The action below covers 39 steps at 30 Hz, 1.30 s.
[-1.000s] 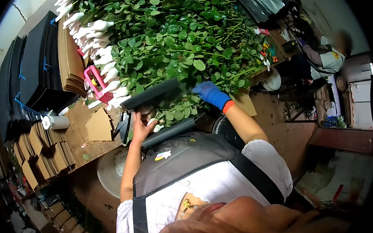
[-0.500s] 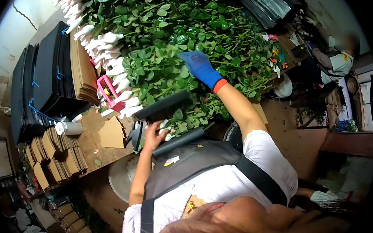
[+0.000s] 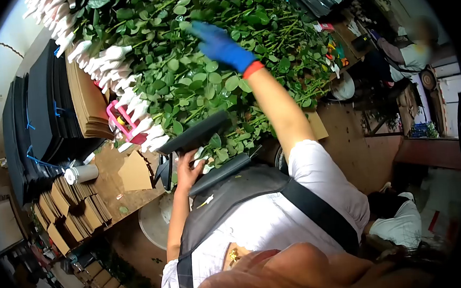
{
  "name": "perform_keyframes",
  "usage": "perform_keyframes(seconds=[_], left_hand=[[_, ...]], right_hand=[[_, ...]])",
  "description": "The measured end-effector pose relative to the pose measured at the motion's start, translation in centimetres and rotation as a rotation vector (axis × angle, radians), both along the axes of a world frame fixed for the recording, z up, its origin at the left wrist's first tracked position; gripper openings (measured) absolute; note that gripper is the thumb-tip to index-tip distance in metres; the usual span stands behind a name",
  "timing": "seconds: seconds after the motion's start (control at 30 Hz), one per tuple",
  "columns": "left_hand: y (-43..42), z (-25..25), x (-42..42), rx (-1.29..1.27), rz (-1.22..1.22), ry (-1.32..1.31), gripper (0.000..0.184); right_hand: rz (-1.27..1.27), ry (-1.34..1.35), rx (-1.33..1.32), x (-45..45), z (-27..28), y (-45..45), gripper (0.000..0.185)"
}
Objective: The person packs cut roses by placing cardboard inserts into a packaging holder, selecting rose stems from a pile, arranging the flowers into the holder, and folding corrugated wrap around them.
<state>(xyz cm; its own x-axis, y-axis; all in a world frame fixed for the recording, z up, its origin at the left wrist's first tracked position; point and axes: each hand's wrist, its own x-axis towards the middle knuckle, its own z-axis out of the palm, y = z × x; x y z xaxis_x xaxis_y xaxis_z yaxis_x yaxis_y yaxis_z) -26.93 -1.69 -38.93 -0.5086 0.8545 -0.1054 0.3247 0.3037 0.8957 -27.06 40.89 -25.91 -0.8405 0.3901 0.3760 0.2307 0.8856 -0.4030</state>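
Observation:
My left hand (image 3: 188,172), bare, is closed around white-netted flower heads (image 3: 199,156) at the left end of a folded black sheet (image 3: 197,131). Leafy stems (image 3: 233,145) lie inside the fold, against the apron. Part of my left fingers is hidden under the sheet's upper flap. My right hand (image 3: 221,45), in a blue glove with a red cuff, is over the large heap of green stems (image 3: 183,75). Its fingers are stretched out and slightly blurred, with nothing seen in them. White-netted flower heads (image 3: 94,62) line the heap's left side.
A pink tool (image 3: 122,122), a white cup (image 3: 81,174), loose cardboard (image 3: 136,171) and stacks of cardboard pieces (image 3: 74,208) are at the left. Black sheets (image 3: 43,103) stand behind them. Two other people (image 3: 414,59) (image 3: 399,223) are at the right.
My right hand has moved up and left, from beside the black sheet to over the heap. My left hand stays at the folded sheet. The view has shifted slightly.

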Motion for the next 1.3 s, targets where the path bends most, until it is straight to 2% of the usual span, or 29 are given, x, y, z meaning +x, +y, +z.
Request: perform_keyframes(seconds=[0.03, 0.07, 0.1, 0.13, 0.2, 0.27, 0.3, 0.33, 0.37, 0.43, 0.53, 0.63, 0.67, 0.77, 0.83, 0.87, 0.97, 1.0, 1.03, 1.1, 1.2, 1.23, 1.3], left_hand=[[-0.4, -1.7, -0.2, 0.011, 0.010, -0.045, 0.048], [-0.3, -1.6, -0.1, -0.001, 0.014, -0.038, 0.048], [-0.3, -1.3, 0.0, -0.011, 0.017, -0.031, 0.048], [-0.4, -1.8, 0.0, 0.012, 0.026, -0.059, 0.047], [-0.3, -0.3, 0.1, -0.036, 0.006, 0.001, 0.048], [-0.1, 0.0, 0.1, -0.041, -0.004, 0.027, 0.048], [-0.3, -0.8, 0.0, -0.021, -0.010, 0.040, 0.048], [-0.2, -1.2, -0.1, -0.001, -0.019, 0.053, 0.048], [-0.1, -0.9, -0.2, -0.022, -0.016, 0.053, 0.048], [0.1, 0.2, 0.0, -0.069, -0.014, 0.050, 0.047], [0.2, 0.0, 0.0, -0.024, -0.026, 0.051, 0.046], [-0.2, -0.1, -0.1, -0.016, -0.024, 0.034, 0.046], [-0.2, -0.7, -0.3, 0.001, -0.035, 0.060, 0.047], [-0.1, -0.9, -0.1, -0.004, -0.018, 0.064, 0.047], [0.0, -0.7, -0.2, -0.017, -0.015, 0.057, 0.047], [-0.1, -1.0, -0.3, -0.012, -0.028, 0.101, 0.047], [-0.2, -1.3, -0.4, 0.005, -0.024, 0.021, 0.047], [-0.1, -1.0, -0.6, 0.035, -0.059, 0.085, 0.047], [-0.1, -0.8, -0.4, 0.018, -0.033, 0.020, 0.048], [-0.1, -1.4, -0.4, 0.007, -0.025, 0.002, 0.048], [-0.4, -0.6, -0.5, 0.010, -0.081, 0.147, 0.046], [-0.2, -0.7, -1.0, 0.029, -0.116, 0.212, 0.046], [-0.1, -1.7, -1.0, 0.040, -0.056, 0.103, 0.039]], right_hand=[[0.131, 0.251, -0.061, 1.7, 1.0, 0.7, 0.056], [0.120, 0.305, -0.108, 3.9, 4.2, 0.2, 0.053], [0.081, 0.390, -0.020, 5.6, 4.9, 1.2, 0.046], [-0.036, 0.377, 0.032, 8.1, 6.7, 0.3, 0.036], [0.066, 0.277, -0.118, 11.7, 6.3, -0.6, 0.032], [0.128, -0.072, -0.150, 15.1, 2.2, -2.7, 0.024], [0.045, -0.497, -0.120, 15.7, 2.0, -4.4, 0.024], [0.014, -0.637, 0.041, 16.5, 0.6, -5.6, 0.026], [-0.168, -0.552, 0.126, 16.9, -1.9, -7.0, 0.024], [-0.381, -0.473, 0.504, 16.5, -6.8, -7.5, 0.022], [-0.365, -0.466, 0.420, 16.3, -11.2, -7.3, 0.034], [-0.297, -0.493, 0.284, 16.8, -6.0, -7.3, 0.034], [-0.290, -0.494, 0.243, 17.0, -4.3, -7.1, 0.041], [-0.318, -0.110, 0.372, 18.2, -0.1, -4.9, 0.054], [-0.370, 0.120, 0.540, 18.0, 3.3, -3.4, 0.052], [-0.385, 0.173, 0.526, 17.5, 4.8, -3.2, 0.055], [-0.270, 0.001, 0.283, 14.9, 4.8, -1.2, 0.068], [-0.311, 0.042, 0.291, 14.3, 6.5, -1.2, 0.062], [-0.343, 0.254, 0.510, 14.1, 7.4, 0.0, 0.053], [-0.403, 0.305, 0.758, 13.0, 11.3, -0.2, 0.043], [-0.313, -0.220, 0.330, 11.1, 8.2, 1.4, 0.037], [-0.306, -0.043, 0.408, 11.6, 8.4, 1.6, 0.038], [-0.247, 0.297, 0.581, 13.2, 11.5, -0.5, 0.041]])
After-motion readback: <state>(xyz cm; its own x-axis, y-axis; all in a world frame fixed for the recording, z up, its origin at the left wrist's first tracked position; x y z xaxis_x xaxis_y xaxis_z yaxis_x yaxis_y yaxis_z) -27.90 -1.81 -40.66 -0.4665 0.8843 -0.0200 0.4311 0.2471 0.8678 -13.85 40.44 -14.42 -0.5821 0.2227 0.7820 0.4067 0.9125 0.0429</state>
